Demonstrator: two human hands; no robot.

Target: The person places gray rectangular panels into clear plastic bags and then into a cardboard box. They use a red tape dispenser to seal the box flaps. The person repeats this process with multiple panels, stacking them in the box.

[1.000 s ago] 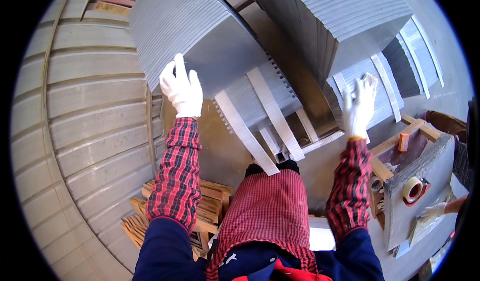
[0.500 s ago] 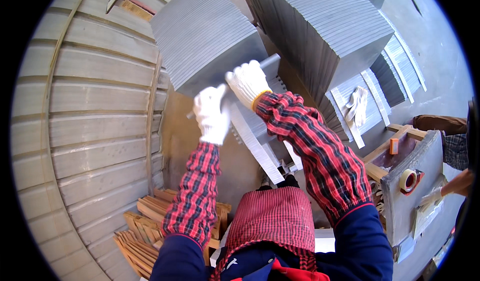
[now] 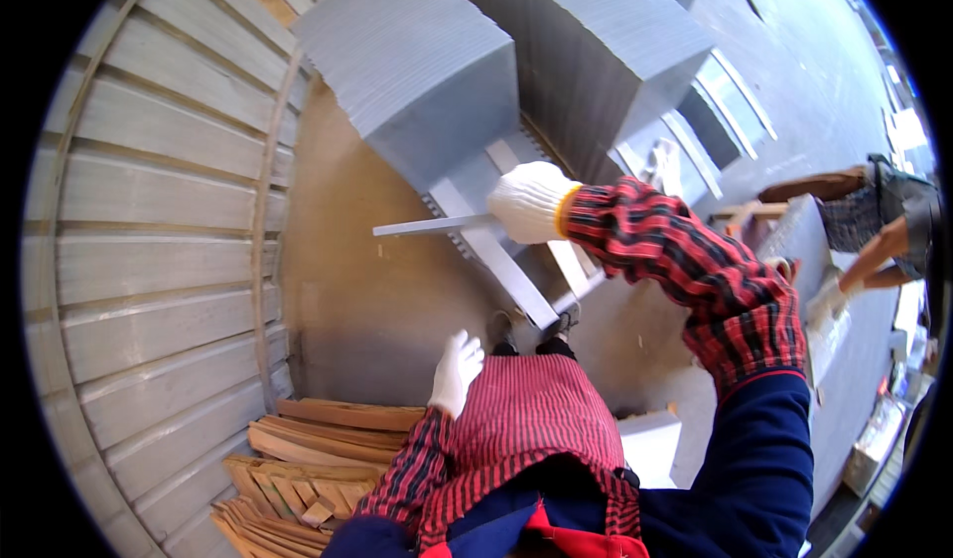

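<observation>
My right hand, in a white knit glove with a yellow cuff, is closed on one end of a thin, flat grey strip. The strip points leftward above a pale-railed rack; it may be a sheet seen edge-on. Most of the right fingers are turned away from view. My left hand, also white-gloved, hangs low by the left side of my red checked apron. Its fingers are apart and hold nothing. Just beyond the right hand, a tall block of stacked grey sheets sits on the rack.
Another grey sheet stack stands to the right. A pair of white gloves lies on a railed stack beside it. Wooden slats are piled at lower left, beside a ribbed wall. Another person's arm reaches over a worktable at right.
My left hand has let go of the strip and dropped toward my apron. The right hand keeps the strip, which has swung to a flatter angle. The whole view has shifted slightly.
</observation>
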